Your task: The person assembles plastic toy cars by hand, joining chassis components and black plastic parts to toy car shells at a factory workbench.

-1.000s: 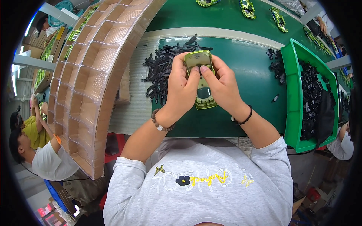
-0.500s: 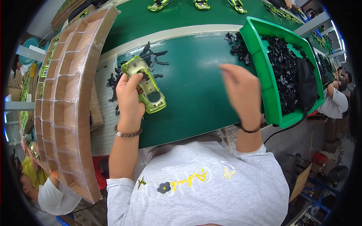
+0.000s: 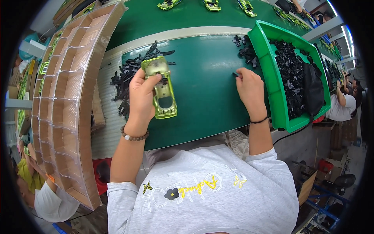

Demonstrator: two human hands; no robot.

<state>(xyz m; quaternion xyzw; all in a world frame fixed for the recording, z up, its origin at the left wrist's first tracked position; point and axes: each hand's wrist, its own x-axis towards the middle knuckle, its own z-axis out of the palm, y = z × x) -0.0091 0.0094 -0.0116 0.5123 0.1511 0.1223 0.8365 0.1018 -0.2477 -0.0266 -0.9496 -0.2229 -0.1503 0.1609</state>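
At the far left stands a cardboard tray (image 3: 87, 117) with compartments, and to the right of it a heap of black parts (image 3: 126, 72) lies loose, so I judge that much of the work is left. Just beside this heap is the green car shell (image 3: 163, 93), grasped in my left hand (image 3: 141, 97). One black piece (image 3: 164, 81) already sits inside the shell, near my thumb; I cannot tell whether it is fixed. My left forearm points away from my body, with the thumb laid over the shell toward the right. Further right, across the green surface (image 3: 202, 82), my right hand (image 3: 251, 91) has its forearm almost upright and its fingers curled inward, to the left. A small dark piece (image 3: 234, 74) shows at the fingertips; I cannot tell if they pinch it or only touch. Beyond this hand, a green bin (image 3: 269, 85) contains many black pieces, which seem not yet used.
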